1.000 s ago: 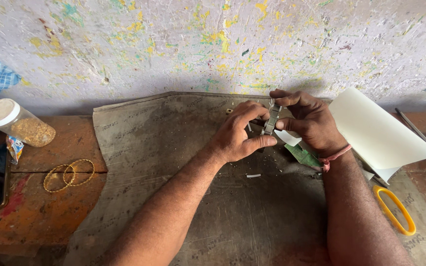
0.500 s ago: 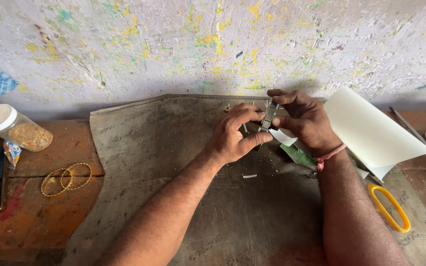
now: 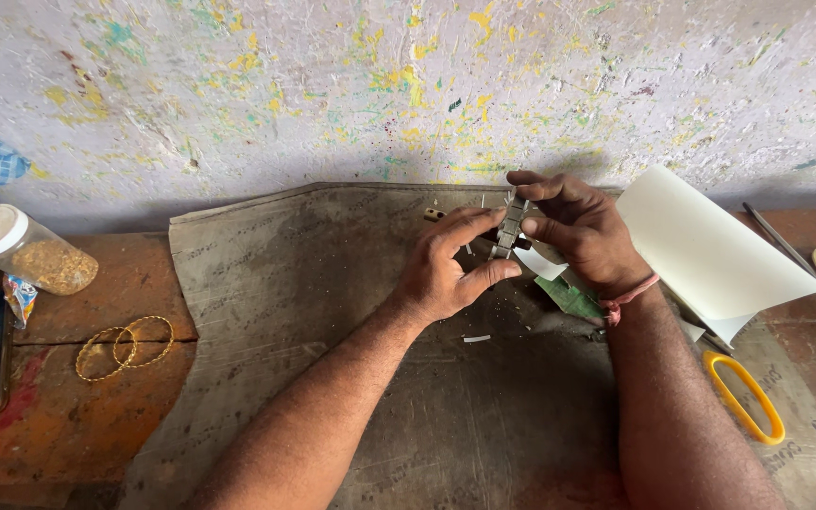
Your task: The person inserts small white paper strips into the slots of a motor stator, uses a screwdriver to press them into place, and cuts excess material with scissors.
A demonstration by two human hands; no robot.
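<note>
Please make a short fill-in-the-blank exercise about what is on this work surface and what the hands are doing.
1. Both hands, left hand and right hand, hold a small ____ piece.
2. The two gold bangles lie below the ____.
3. The scissor handle is ____.

Missing words: metal; jar; yellow

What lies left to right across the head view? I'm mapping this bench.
Clear plastic jar with white lid → thin gold bangles → left hand → small grey metal piece → right hand → curled white paper sheet → yellow scissor handle.
</note>
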